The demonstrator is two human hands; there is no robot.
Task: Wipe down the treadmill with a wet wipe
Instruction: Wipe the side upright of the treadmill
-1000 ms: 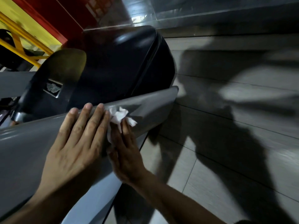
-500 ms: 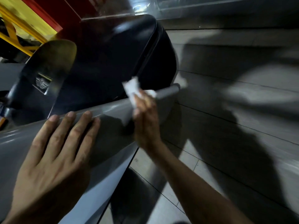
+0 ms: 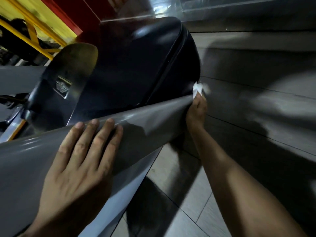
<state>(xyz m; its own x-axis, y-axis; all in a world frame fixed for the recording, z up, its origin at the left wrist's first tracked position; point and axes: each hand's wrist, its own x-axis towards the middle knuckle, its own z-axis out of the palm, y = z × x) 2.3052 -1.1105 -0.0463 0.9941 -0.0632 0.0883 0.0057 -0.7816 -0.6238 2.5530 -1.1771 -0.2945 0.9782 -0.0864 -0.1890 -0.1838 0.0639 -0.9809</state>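
Note:
The treadmill's grey side rail (image 3: pixel 150 120) slopes from lower left up to the right, under its glossy black motor cover (image 3: pixel 136 65). My left hand (image 3: pixel 80 159) lies flat on the grey rail with its fingers straight and spread. My right hand (image 3: pixel 196 108) grips a crumpled white wet wipe (image 3: pixel 198 88) at the far end of the rail, where the grey edge meets the black cover. Most of the wipe is hidden inside the fingers.
Grey floor tiles (image 3: pixel 256 117) with dark shadows fill the right side. A yellow metal frame (image 3: pixel 34 29) and a red wall strip (image 3: pixel 66 16) stand at the upper left. Dark machine parts (image 3: pixel 12 100) sit at the left edge.
My right hand has slid the wipe along the grey rail, from beside my left hand out to the rail's far tip. The left hand stays flat on the rail.

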